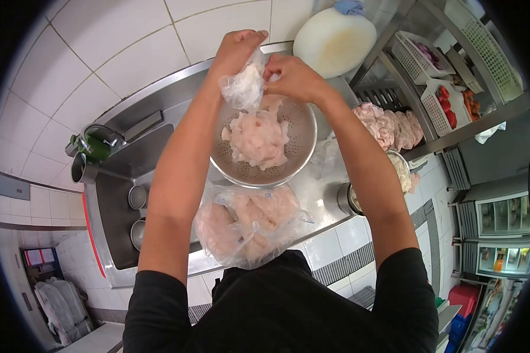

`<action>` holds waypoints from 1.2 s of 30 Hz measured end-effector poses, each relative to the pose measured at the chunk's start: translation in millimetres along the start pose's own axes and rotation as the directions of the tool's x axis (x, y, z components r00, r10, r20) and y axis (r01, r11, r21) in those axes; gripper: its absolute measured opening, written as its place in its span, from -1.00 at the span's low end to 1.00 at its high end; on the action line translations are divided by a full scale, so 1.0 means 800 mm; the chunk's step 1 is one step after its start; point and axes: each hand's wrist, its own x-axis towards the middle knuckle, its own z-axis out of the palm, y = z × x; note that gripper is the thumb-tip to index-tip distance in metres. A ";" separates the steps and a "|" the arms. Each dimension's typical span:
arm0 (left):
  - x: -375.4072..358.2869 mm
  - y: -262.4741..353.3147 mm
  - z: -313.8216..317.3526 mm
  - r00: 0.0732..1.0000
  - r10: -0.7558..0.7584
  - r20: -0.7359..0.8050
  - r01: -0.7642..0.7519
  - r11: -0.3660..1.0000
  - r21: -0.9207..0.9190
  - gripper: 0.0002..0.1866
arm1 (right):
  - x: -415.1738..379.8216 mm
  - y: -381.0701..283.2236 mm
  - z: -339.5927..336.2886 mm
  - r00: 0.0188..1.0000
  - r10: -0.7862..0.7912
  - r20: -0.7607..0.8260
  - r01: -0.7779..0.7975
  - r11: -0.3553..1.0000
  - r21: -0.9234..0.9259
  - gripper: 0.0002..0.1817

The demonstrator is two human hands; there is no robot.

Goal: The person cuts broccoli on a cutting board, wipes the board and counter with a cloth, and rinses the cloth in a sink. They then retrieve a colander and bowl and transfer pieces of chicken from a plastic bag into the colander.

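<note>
Both hands are raised at the far side of a metal colander. My left hand (238,52) is closed on the upper part of a clear plastic bag (243,87) with whitish contents. My right hand (293,77) pinches the bag's right side, its fingers bent. Below the bag, pale pink pieces of raw meat (258,140) lie in the perforated colander (302,150). Nearer my body, a large clear bag of pale meat (250,220) rests on the steel counter.
A sink basin (115,197) with small metal bowls is at the left. A round white board (334,42) leans at the back. Right of my right arm lie more raw meat (388,125) and a bowl of pale food (399,170). Vegetable baskets (444,109) stand on a shelf.
</note>
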 end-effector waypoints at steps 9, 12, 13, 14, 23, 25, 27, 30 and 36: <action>0.002 -0.003 -0.021 0.999 0.042 0.028 -0.043 0.999 0.030 -0.75 | -0.001 0.007 -0.005 0.947 0.295 -0.126 -0.165 0.785 0.597 -0.66; -0.013 0.003 -0.012 1.000 -0.008 0.005 0.009 0.995 -0.103 -0.74 | 0.004 0.026 0.032 0.921 0.108 -0.375 0.112 0.847 0.520 -0.53; -0.016 0.003 -0.008 0.988 -0.071 0.140 0.085 0.992 -0.098 -0.75 | 0.007 0.035 0.052 0.911 0.017 -0.411 0.178 0.885 0.431 -0.47; -0.018 0.003 -0.005 0.954 -0.128 0.272 0.156 0.984 -0.083 -0.76 | 0.008 0.045 0.065 0.895 -0.079 -0.439 0.244 0.910 0.334 -0.40; -0.060 -0.009 -0.027 0.996 -0.085 0.000 0.084 0.979 0.188 -0.78 | -0.017 0.030 0.081 0.936 0.329 -0.123 -0.255 0.877 0.407 -0.36; -0.077 -0.009 -0.033 0.993 -0.108 -0.054 0.114 0.988 0.102 -0.76 | -0.021 0.045 0.090 0.930 0.344 -0.130 -0.245 0.844 0.477 -0.38; -0.100 -0.010 -0.045 0.977 -0.158 -0.141 0.166 0.985 0.048 -0.73 | -0.027 0.056 0.096 0.927 0.351 -0.131 -0.231 0.810 0.538 -0.39; -0.124 -0.029 -0.065 0.962 -0.225 -0.154 0.235 0.971 0.049 -0.73 | -0.038 0.076 0.110 0.940 0.207 -0.271 -0.003 0.799 0.602 -0.36; -0.235 -0.062 -0.109 0.973 -0.223 -0.064 0.225 0.974 0.027 -0.76 | -0.061 0.180 0.125 0.701 0.273 -0.659 -0.090 0.950 0.298 -0.32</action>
